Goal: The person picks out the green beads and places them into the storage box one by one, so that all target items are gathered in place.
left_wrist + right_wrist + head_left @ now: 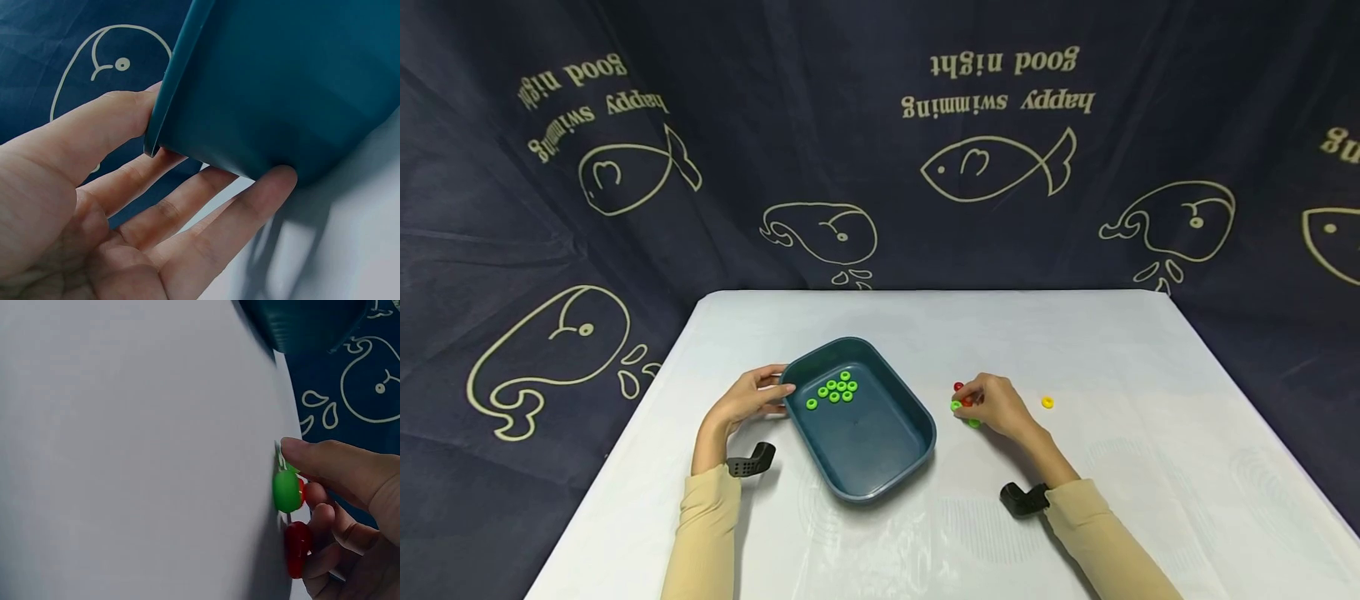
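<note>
A dark teal plastic bin (pixel 868 454) lies on the table with several small green rings (pixel 841 386) inside, toward its far left. At its left corner my left hand (pixel 751 398) holds the rim, thumb over the edge and fingers spread against the outer wall (pixel 250 81). Right of the bin, my right hand (pixel 996 404) is down at a small cluster of rings, its thumb and index fingertips around a green ring (pixel 956 406). Another green ring (pixel 287 491) and red rings (pixel 297 549) lie by the fingers, which partly cover them.
A lone yellow ring (pixel 1047 402) lies to the right of my right hand. The white-covered table (pixel 1000 333) ends at a dark blue curtain (pixel 880 167) printed with fish and whales.
</note>
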`<state>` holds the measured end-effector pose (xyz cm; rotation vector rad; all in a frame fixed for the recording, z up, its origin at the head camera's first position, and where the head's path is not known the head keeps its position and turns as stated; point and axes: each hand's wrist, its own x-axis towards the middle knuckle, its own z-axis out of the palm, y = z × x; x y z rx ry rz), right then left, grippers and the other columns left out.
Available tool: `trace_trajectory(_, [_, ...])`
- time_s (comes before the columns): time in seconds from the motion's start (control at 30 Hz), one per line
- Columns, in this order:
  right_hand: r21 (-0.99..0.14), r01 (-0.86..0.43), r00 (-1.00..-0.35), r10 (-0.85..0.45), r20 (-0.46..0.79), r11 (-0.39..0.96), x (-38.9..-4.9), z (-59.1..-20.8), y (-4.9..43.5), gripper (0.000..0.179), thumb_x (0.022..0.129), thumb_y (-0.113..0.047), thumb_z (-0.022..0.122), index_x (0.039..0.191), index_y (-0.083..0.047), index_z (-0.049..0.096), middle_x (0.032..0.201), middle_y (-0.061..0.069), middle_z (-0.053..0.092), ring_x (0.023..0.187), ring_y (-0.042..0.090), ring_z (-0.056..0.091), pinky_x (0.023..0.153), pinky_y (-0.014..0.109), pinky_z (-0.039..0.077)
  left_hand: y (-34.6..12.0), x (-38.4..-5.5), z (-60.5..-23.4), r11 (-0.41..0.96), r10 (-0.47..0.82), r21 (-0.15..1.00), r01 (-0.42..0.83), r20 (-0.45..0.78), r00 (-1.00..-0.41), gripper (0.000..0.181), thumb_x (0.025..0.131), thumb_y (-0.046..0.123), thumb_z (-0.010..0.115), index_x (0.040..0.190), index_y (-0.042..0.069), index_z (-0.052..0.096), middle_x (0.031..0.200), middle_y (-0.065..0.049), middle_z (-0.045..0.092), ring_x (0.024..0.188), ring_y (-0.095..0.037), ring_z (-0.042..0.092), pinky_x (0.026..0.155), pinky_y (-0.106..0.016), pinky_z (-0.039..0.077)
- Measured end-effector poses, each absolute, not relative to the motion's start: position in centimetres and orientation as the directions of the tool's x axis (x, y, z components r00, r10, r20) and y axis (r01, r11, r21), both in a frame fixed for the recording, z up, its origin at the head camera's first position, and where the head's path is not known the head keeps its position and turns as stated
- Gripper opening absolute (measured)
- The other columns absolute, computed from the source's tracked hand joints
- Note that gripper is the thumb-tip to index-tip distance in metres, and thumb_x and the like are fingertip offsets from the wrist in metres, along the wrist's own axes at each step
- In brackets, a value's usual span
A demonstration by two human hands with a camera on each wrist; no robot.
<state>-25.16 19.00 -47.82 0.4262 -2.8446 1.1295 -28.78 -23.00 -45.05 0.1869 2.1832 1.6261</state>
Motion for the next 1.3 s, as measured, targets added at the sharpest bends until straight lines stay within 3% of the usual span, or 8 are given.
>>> trace_trajectory(0.4, [-0.707,-0.26,-0.965,-0.209,0.161,0.657,-25.6,-45.2,20.1,0.018,0.074,-0.01,0.079,0.091,-0.007,0.075,0.085,0.011,0.064,0.06,0.015,0.054,0.044,0.018,0.042,-22.8,-28.6,-45.0,0.309,0.331,0.94,-0.143,-0.248,-0.911,0.06,0.091,0.018,0.063,0.141,0.0,0.036,0.131,-0.027,0.043,0.095,-0.024,0.066,0.086,-0.042,0.058])
trace_trajectory(0.8, [-0.69,-0.291,-0.956,-0.188,0.223,0.662,-27.7,-41.7,19.0,0.019,0.074,-0.016,0.08,0.092,-0.011,0.076,0.089,0.011,0.068,0.068,0.019,0.058,0.06,0.023,0.048,-23.2,-28.7,-45.2,0.303,0.341,0.943,-0.139,-0.243,-0.908,0.064,0.091,0.018,0.062,0.143,-0.001,0.032,0.136,-0.03,0.038,0.094,-0.026,0.067,0.086,-0.042,0.058])
trace_trajectory(1.3, [-0.712,-0.396,-0.917,-0.285,0.279,0.58,-30.2,-38.7,11.3,0.019,0.073,-0.015,0.08,0.091,-0.01,0.076,0.089,0.009,0.07,0.079,0.025,0.063,0.067,0.027,0.053,-23.1,-28.8,-45.3,0.298,0.347,0.945,-0.134,-0.237,-0.907,0.063,0.091,0.018,0.063,0.143,-0.001,0.033,0.132,-0.028,0.042,0.094,-0.02,0.066,0.086,-0.042,0.058])
